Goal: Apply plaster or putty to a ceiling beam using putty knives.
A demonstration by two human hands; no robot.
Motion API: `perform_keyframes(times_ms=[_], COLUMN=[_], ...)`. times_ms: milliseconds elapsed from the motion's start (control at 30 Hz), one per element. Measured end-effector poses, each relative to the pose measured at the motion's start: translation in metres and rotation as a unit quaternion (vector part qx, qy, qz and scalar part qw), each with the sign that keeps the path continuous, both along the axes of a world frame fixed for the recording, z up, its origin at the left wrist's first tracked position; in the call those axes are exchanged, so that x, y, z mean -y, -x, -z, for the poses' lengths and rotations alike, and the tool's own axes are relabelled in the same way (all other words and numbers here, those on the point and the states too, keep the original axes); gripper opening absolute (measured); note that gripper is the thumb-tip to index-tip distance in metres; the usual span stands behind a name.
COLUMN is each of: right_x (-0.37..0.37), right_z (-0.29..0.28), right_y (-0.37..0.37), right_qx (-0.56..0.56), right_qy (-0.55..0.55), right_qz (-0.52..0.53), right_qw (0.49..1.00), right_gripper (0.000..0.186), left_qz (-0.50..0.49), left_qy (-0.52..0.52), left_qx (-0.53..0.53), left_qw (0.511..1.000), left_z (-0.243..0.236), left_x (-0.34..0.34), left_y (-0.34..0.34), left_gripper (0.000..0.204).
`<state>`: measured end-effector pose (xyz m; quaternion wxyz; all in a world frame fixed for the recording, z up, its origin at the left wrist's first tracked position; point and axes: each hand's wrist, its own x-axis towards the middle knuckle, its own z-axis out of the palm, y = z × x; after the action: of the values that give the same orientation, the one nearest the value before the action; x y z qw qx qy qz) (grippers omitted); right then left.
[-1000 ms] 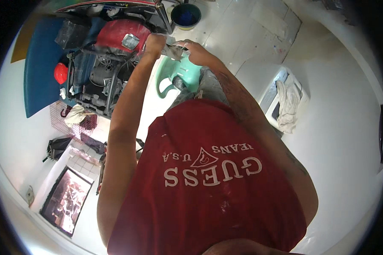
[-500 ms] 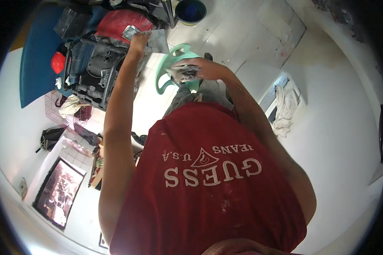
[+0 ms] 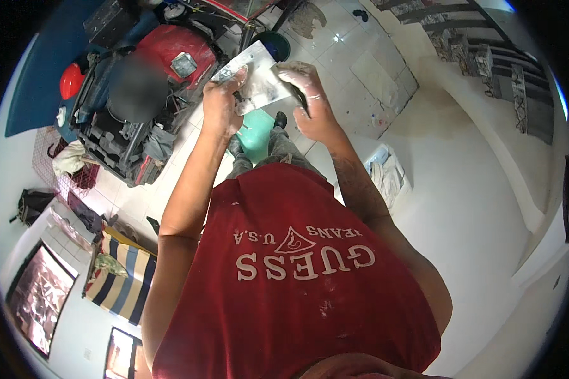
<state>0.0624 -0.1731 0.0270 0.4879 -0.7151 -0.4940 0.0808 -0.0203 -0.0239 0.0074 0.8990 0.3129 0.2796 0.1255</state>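
My left hand (image 3: 222, 104) is closed at the near left edge of a flat rectangular metal plate (image 3: 262, 82) smeared with white paste. At the plate's right side, my right hand (image 3: 311, 104) is closed round a tool with a dark part (image 3: 299, 96) showing between fingers and palm; its working end is hard to make out. White paste coats the fingers of the right hand, and some is on the left. Below the plate, a pale green plastic stool (image 3: 256, 134) stands by my feet.
To the left is a padded frame of dark and red parts (image 3: 177, 47), with a red balloon-like object (image 3: 69, 81) beside it. A dark bucket (image 3: 275, 45) stands on the tiles beyond my hands. Right, a white container with cloth (image 3: 389, 180) lies by the wall; stairs (image 3: 480, 57) rise farther off.
My right hand has come up from over the stool to the plate's right side. The plate has swung toward the middle with my left hand, and the view has shifted, bringing the stairs in.
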Motion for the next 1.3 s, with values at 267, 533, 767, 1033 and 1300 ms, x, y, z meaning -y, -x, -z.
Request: perform_keyframes(times_ms=[267, 533, 767, 1033, 1300], right_x=[0.019, 0.02, -0.01, 0.011, 0.1], right_z=[0.07, -0.008, -0.008, -0.011, -0.058], right_y=[-0.017, 0.004, 0.031, 0.021, -0.024], right_qx=[-0.017, -0.064, 0.026, -0.135, -0.539], right_qy=[0.25, 0.098, 0.221, 0.18, -0.317], right_qz=[-0.003, 0.053, 0.078, -0.153, 0.147], right_qw=[0.968, 0.992, 0.972, 0.962, 0.766], right_gripper=[0.059, 0.061, 0.057, 0.062, 0.014], left_qz=[-0.06, -0.145, -0.124, -0.148, -0.03], left_qy=[0.018, -0.244, -0.325, -0.389, -0.26], left_qx=[0.026, -0.076, -0.059, -0.089, -0.068], left_qw=[0.998, 0.956, 0.936, 0.905, 0.963], left_z=[-0.021, 0.01, 0.003, -0.002, 0.029], left_x=[0.001, 0.0, 0.014, -0.022, -0.045], left_y=[0.014, 0.006, 0.0, 0.003, 0.01], left_gripper=[0.012, 0.025, 0.024, 0.02, 0.025])
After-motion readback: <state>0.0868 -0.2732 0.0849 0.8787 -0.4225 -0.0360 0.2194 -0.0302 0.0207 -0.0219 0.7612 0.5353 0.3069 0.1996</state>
